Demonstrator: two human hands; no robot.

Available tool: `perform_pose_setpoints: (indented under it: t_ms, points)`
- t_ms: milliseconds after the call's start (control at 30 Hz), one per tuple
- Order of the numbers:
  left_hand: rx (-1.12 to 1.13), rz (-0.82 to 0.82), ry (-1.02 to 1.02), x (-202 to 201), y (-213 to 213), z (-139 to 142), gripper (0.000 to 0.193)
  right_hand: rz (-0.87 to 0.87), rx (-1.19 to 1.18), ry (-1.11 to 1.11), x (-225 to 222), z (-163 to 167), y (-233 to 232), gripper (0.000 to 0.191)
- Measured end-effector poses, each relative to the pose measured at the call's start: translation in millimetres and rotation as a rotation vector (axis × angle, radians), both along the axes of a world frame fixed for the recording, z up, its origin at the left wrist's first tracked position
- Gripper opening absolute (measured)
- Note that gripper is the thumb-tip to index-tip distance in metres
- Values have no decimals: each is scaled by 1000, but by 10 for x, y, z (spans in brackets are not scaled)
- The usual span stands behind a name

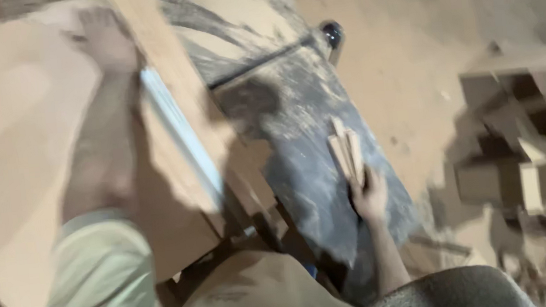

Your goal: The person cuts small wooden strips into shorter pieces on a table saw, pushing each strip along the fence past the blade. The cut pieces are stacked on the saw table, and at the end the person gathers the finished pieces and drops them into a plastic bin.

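The left hand (104, 39) lies far out at the top of the view, palm down and fingers spread flat, resting on a long wooden plank (177, 96) that runs aslant from the top edge down toward the body; the arm stretches along the plank's left side, over a broad tan board (6, 152) (the picture is blurred, so I cannot tell whether any finger curls over the plank's edge). A pale strip (181, 139) runs along the plank beside the forearm. The right hand (369, 197) sits lower, fingers closed round the near ends of a small bundle of short wood sticks (346, 150); the sticks stand out beyond the hand and lie over a dark, dust-streaked table top (299, 144). A thin dark slot crosses that top, ending at a round dark knob (331, 33) on the far edge. Sawdust covers the floor (409, 47) to the right; a heap of wood offcuts (521, 169) lies there, well apart from the right hand.
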State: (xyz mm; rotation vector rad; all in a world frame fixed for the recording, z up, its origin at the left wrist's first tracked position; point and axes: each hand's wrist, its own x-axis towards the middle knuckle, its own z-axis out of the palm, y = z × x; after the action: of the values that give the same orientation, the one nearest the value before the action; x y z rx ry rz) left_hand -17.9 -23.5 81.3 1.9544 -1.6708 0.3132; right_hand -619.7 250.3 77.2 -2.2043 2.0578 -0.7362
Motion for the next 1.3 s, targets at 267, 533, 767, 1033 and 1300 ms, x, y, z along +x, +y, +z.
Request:
perform_pose_setpoints:
  t_ms: [267,533,767,1033,1300]
  points:
    - [88,-744,417,-1951,1185,343,37,-20,141,-168,-216,-22,-74,52]
    - [360,-1092,-11,-4152,2046,-102,38,54,44,-13,-376,60,-136,47]
    - [43,-979,-253,-4416,2296,-11,27,-30,43,44,-684,47,37,59]
    - [267,-927,-336,-4178,2673,322,15,-95,-36,190,-723,-231,139,58]
    - [83,75,448,-2809,3557,641,27,-66,-256,142,-781,-404,98,54]
